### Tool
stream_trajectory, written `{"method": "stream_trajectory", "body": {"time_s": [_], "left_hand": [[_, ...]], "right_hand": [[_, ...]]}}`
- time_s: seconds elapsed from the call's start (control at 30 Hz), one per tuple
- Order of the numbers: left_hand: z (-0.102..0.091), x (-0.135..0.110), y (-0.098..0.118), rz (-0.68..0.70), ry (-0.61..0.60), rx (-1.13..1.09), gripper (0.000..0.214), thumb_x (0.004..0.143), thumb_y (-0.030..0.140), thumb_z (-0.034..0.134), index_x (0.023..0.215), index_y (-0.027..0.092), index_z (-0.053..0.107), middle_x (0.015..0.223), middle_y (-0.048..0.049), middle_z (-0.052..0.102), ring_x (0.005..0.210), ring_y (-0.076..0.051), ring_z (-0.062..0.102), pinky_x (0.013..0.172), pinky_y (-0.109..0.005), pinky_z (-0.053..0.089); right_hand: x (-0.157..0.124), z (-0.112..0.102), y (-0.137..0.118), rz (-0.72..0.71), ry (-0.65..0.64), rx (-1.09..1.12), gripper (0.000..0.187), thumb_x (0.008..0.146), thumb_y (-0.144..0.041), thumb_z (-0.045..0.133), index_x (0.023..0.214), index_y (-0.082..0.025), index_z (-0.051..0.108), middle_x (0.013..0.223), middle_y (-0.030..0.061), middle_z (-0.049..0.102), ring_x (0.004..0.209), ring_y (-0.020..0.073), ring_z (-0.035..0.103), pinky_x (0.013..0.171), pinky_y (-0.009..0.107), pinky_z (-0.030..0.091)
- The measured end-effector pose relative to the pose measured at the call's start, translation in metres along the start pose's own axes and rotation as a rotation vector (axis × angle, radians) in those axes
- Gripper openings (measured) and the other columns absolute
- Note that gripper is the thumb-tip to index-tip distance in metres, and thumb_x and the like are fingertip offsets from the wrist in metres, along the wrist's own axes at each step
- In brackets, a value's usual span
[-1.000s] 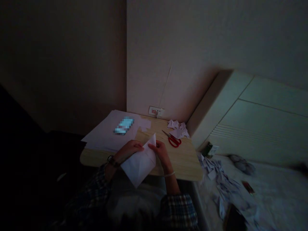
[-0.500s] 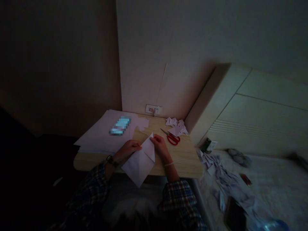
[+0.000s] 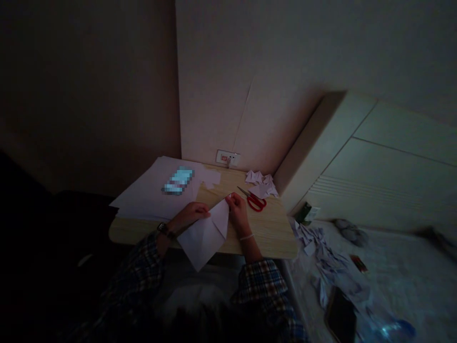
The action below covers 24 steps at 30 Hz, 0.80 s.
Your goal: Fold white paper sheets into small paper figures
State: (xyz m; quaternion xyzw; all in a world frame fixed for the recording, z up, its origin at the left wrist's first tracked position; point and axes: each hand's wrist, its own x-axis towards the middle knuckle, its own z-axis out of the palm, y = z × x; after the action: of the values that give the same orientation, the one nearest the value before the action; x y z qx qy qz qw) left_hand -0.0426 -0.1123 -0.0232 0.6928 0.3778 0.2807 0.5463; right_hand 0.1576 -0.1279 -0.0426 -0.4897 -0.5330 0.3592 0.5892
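Observation:
A white sheet of paper (image 3: 203,241), partly folded with a flap on its right side, is held between my hands over the table's front edge. My left hand (image 3: 193,213) pinches its upper left edge. At the top corner, my right hand (image 3: 237,207) grips the paper between thumb and fingers. Red-handled scissors (image 3: 256,202) lie just right of my right hand, blades pointing up and left. Beyond them sits a cluster of small folded paper pieces (image 3: 263,183).
Large white sheets (image 3: 143,197) cover the left of the wooden table (image 3: 271,238), a lit phone (image 3: 178,181) on top. A wall socket (image 3: 227,157) is behind. On the bed (image 3: 403,286) at right lie more folded papers (image 3: 326,255) and a dark flat object (image 3: 341,314).
The paper and my hands shift slightly within the view; my right fingers have moved a little along the top corner. The whole scene sits slightly higher as the head tilts.

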Motion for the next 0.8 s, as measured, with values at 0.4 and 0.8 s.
{"method": "stream_trajectory", "body": {"time_s": [0.4, 0.8], "left_hand": [[-0.005, -0.005, 0.005, -0.035, -0.016, -0.030, 0.031, 0.061, 0.048, 0.071, 0.064, 0.019, 0.062, 0.059, 0.0032, 0.059, 0.061, -0.016, 0.051, 0.058, -0.026, 0.033], [-0.002, -0.008, 0.008, 0.003, 0.119, -0.094, 0.030, 0.059, 0.047, 0.072, 0.060, 0.018, 0.061, 0.057, 0.0027, 0.059, 0.060, -0.016, 0.051, 0.058, -0.026, 0.036]], "right_hand": [[-0.004, -0.004, -0.001, -0.067, 0.080, -0.250, 0.042, 0.092, -0.050, 0.048, 0.058, -0.025, 0.040, 0.055, -0.0040, 0.037, 0.057, 0.0155, 0.034, 0.056, 0.031, 0.025], [-0.013, -0.002, -0.006, -0.019, -0.073, -0.178, 0.048, 0.087, -0.064, 0.047, 0.059, -0.024, 0.043, 0.060, -0.0020, 0.042, 0.060, 0.0157, 0.038, 0.057, 0.029, 0.031]]}}
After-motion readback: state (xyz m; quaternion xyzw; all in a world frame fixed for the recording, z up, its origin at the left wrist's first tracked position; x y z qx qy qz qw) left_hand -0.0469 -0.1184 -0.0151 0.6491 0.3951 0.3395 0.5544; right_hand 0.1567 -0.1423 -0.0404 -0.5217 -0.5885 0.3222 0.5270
